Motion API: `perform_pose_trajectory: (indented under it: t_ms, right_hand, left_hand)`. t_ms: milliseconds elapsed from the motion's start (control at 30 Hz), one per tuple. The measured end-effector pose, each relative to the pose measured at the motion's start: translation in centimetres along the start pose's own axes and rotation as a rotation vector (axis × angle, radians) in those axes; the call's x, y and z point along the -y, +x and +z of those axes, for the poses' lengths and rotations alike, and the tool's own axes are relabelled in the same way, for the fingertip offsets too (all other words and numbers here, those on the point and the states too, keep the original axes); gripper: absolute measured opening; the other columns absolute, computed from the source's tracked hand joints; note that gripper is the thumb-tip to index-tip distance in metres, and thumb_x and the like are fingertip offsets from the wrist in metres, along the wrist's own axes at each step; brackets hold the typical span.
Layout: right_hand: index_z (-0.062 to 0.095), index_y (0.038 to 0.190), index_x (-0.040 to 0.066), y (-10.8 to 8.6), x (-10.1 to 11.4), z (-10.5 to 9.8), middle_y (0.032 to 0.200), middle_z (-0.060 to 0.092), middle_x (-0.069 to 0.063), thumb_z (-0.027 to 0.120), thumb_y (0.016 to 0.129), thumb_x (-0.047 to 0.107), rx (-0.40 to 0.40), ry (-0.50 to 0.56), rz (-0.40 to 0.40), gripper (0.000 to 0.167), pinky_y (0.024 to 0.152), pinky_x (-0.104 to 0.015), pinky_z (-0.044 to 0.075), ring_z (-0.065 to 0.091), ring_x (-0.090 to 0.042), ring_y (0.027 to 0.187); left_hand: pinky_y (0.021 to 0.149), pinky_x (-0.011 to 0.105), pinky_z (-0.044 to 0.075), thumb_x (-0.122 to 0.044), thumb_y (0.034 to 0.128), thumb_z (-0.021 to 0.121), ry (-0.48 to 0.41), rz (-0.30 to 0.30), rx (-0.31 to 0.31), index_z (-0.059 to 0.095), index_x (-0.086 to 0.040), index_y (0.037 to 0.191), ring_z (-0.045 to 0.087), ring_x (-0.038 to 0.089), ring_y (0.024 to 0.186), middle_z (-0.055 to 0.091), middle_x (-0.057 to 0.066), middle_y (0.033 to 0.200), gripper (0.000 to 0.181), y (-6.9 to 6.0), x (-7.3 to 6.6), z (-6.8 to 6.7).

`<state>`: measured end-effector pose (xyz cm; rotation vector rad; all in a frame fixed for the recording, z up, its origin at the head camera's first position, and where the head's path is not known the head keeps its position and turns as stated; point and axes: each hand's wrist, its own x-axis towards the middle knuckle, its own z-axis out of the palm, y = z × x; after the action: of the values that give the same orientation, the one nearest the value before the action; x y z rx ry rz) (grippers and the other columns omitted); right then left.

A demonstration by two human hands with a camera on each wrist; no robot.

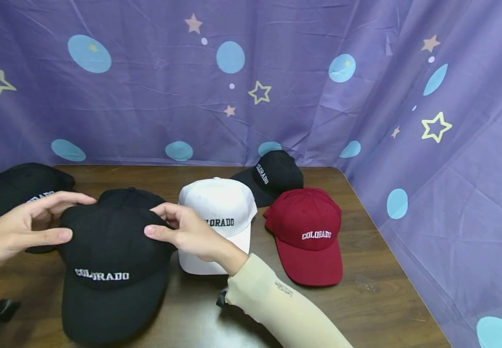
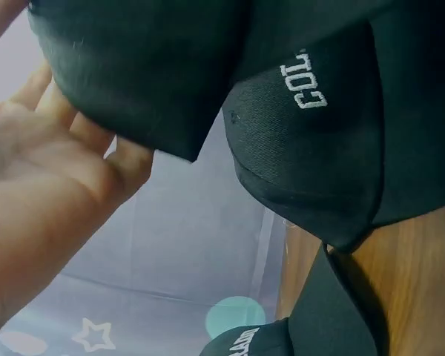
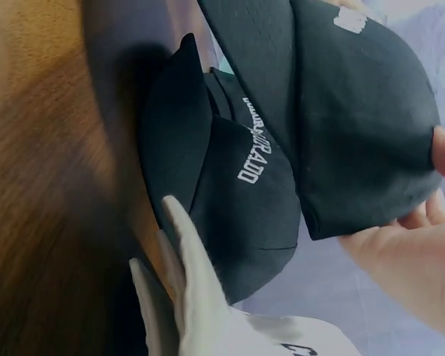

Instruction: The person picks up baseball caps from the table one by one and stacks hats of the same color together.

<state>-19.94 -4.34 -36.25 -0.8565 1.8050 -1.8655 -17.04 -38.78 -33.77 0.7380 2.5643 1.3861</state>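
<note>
My left hand [image 1: 24,227] and right hand [image 1: 190,229] pinch the two sides of a black cap [image 1: 109,237], thumbs toward me, over the table's left half. White COLORADO lettering shows low on its front in the head view. Just behind it rises the crown of another black cap [image 1: 131,194], mostly hidden. Both wrist views show the held cap [image 3: 367,126] raised above a black cap with white lettering [image 3: 245,208]. In the left wrist view the fingers go behind the edge of the held cap [image 2: 141,74].
A white cap [image 1: 216,198] stands right of the held one, partly behind my right hand. Beyond it are a red cap [image 1: 307,217] and a black cap [image 1: 281,174]. Another black cap [image 1: 29,183] lies at the left. A purple curtain [image 1: 146,96] surrounds the wooden table [image 1: 377,290].
</note>
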Motion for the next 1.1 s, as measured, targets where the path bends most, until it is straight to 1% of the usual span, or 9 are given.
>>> perform_pose_trajectory:
  t_ms: [67,167,300,400,533,667,867,1000,1100]
  right_hand:
    - [0.065,0.13,-0.001,0.5,-0.2,0.1,0.104,0.071,0.004,0.069,0.103,0.006,-0.039,0.039,0.026,0.028,0.081,-0.019,0.056,0.069,-0.002,0.087]
    - [0.065,0.134,0.001,1.4,-0.4,0.3,0.105,0.071,0.008,0.069,0.103,0.009,-0.104,0.051,0.049,0.032,0.082,-0.019,0.056,0.068,-0.001,0.088]
    - [0.066,0.138,0.006,2.5,-1.0,0.5,0.104,0.069,0.01,0.07,0.103,0.014,-0.186,0.005,0.064,0.036,0.082,-0.018,0.054,0.065,0.001,0.09]
    - [0.066,0.138,0.009,3.2,-1.5,0.8,0.1,0.068,0.011,0.071,0.103,0.015,-0.226,-0.022,0.073,0.036,0.081,-0.018,0.054,0.064,0.001,0.089]
    - [0.067,0.136,0.009,3.9,-2.3,1.2,0.096,0.068,0.01,0.071,0.103,0.015,-0.274,-0.045,0.084,0.033,0.081,-0.017,0.053,0.063,0.002,0.087]
    - [0.068,0.135,0.008,4.3,-3.0,1.3,0.101,0.07,0.006,0.07,0.103,0.015,-0.316,-0.075,0.1,0.032,0.086,-0.017,0.051,0.062,0.002,0.091]
    - [0.068,0.136,0.01,4.6,-3.8,1.2,0.11,0.07,0.003,0.069,0.104,0.015,-0.347,-0.141,0.128,0.032,0.092,-0.018,0.049,0.061,0.0,0.1]
    - [0.066,0.139,0.013,4.7,-4.4,1.2,0.116,0.071,0.002,0.069,0.104,0.015,-0.356,-0.246,0.121,0.035,0.097,-0.019,0.048,0.062,-0.001,0.107]
    - [0.062,0.144,0.016,4.6,-4.6,1.1,0.126,0.07,-0.001,0.069,0.104,0.017,-0.338,-0.425,0.094,0.041,0.101,-0.019,0.046,0.062,-0.004,0.115]
  left_hand:
    - [0.081,0.032,0.061,0.008,0.1047,0.055,0.024,-0.041,-0.057,0.041,-0.012,0.16,0.071,0.018,0.111,0.065,0.002,0.14,0.06,0.4,0.2,-0.1]
    - [0.08,0.028,0.058,-0.002,0.1089,0.055,0.06,-0.122,-0.124,0.042,-0.018,0.16,0.066,0.014,0.11,0.055,-0.007,0.144,0.055,1.1,1.1,-0.4]
    - [0.083,0.018,0.05,-0.011,0.111,0.056,0.08,-0.176,-0.133,0.04,-0.02,0.161,0.054,0.006,0.116,0.04,-0.012,0.15,0.053,2.0,2.6,-1.0]
    - [0.084,0.016,0.048,-0.012,0.1115,0.055,0.059,-0.18,-0.12,0.039,-0.018,0.161,0.052,0.003,0.119,0.038,-0.012,0.151,0.052,2.6,3.6,-1.5]
    - [0.085,0.017,0.048,-0.012,0.1121,0.053,0.022,-0.186,-0.095,0.037,-0.018,0.162,0.051,0.002,0.121,0.037,-0.012,0.153,0.053,3.4,4.7,-2.0]
    - [0.086,0.018,0.048,-0.013,0.112,0.054,-0.003,-0.197,-0.073,0.037,-0.018,0.162,0.051,0.0,0.122,0.038,-0.013,0.153,0.053,4.1,5.5,-2.1]
    - [0.087,0.019,0.05,-0.013,0.1115,0.055,-0.012,-0.199,-0.069,0.042,-0.017,0.159,0.057,0.003,0.118,0.048,-0.013,0.145,0.05,4.4,6.3,-1.6]
    - [0.086,0.02,0.049,-0.015,0.1118,0.055,0.007,-0.207,-0.073,0.045,-0.015,0.157,0.058,0.002,0.117,0.051,-0.014,0.141,0.046,4.3,6.8,-1.2]
    - [0.085,0.018,0.045,-0.018,0.1126,0.054,0.032,-0.218,-0.068,0.044,-0.014,0.157,0.052,-0.002,0.119,0.048,-0.015,0.142,0.045,4.1,7.1,-1.2]
